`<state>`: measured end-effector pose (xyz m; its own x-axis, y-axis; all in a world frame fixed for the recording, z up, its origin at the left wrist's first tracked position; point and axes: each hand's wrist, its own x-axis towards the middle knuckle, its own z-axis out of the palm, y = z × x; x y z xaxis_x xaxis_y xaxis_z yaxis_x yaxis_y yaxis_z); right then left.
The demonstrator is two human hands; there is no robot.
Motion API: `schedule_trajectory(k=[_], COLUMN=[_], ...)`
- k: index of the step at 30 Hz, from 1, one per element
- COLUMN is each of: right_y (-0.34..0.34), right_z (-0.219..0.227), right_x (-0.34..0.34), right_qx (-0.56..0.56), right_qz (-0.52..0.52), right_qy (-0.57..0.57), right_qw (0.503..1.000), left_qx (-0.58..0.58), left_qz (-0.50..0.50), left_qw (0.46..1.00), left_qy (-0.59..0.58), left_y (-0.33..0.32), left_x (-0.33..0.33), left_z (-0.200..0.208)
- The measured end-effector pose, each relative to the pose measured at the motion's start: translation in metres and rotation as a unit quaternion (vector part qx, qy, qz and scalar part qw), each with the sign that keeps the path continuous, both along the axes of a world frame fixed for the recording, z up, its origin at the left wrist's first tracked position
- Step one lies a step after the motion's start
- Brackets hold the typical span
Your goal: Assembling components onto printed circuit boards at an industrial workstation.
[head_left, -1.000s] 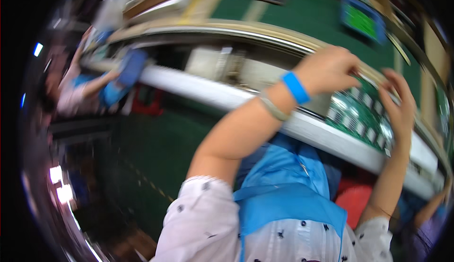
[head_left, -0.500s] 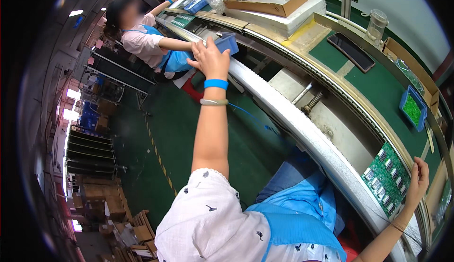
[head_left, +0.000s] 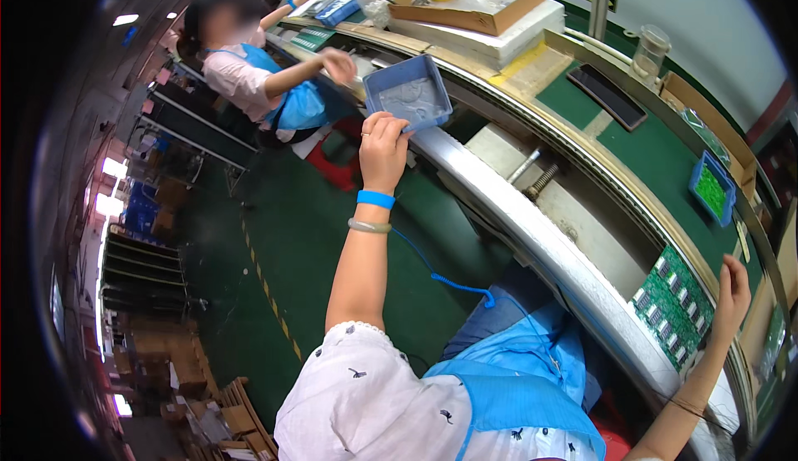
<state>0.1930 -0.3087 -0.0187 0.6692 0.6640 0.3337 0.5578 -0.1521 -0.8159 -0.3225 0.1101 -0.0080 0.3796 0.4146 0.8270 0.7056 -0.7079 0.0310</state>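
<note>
My left hand (head_left: 384, 150), on an outstretched arm, grips the near rim of a shallow blue plastic bin (head_left: 409, 95). The bin is tilted so its inside shows, with a greyish, clear-looking layer at the bottom that I cannot make out. It hangs over the white edge of the conveyor line (head_left: 499, 180). On the right, my right hand (head_left: 731, 295) is raised beside a green circuit board (head_left: 675, 307) fitted with rows of components. Its fingers are held upward and close together; whether anything small sits between them is hidden.
A co-worker (head_left: 249, 78) sits farther along the line, one hand near the blue bin. Beyond the rail lie a phone (head_left: 607, 95), a blue tray of green parts (head_left: 712, 187), a clear jar (head_left: 650, 52) and a cardboard box (head_left: 474, 2) on white foam. A coiled blue cord (head_left: 461, 285) hangs below my left arm.
My left hand has closed on the blue bin and drawn it nearer, tipping it into view. The co-worker's hand has come away from it. My right hand has barely moved.
</note>
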Motion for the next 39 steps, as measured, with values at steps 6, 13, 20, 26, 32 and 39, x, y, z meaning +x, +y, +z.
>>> schedule_trajectory(k=[6, 13, 20, 26, 32, 39], right_y=[0.075, 0.141, 0.12, 0.019, -0.085, -0.139], right_z=[0.044, 0.048, 0.048, 0.111, 0.088, 0.005], right_x=[-0.02, 0.008, 0.014, -0.052, -0.014, 0.078], right_qx=[-0.028, 0.008, -0.094, -0.068, 0.076, 0.195], right_qz=[0.007, -0.035, -0.096, 0.288, 0.059, -0.207], right_qy=[-0.046, -0.224, -0.192, 0.257, 0.434, 0.34], right_qw=[0.999, 0.974, 0.972, 0.92, 0.896, 0.896], left_qx=[-0.008, -0.059, -0.088, -0.1, -0.166, -0.714], left_qz=[-0.142, -0.335, -0.5, -0.625, -0.658, -0.493], left_qw=[0.989, 0.937, 0.854, 0.753, 0.726, 0.494], left_qy=[0.047, 0.072, 0.117, 0.181, 0.109, 0.059], left_y=[-0.058, -0.115, -0.172, -0.205, -0.257, -0.358], left_x=[0.044, 0.107, 0.173, 0.248, 0.37, 0.489], left_z=[0.016, 0.057, 0.092, 0.119, 0.104, 0.058])
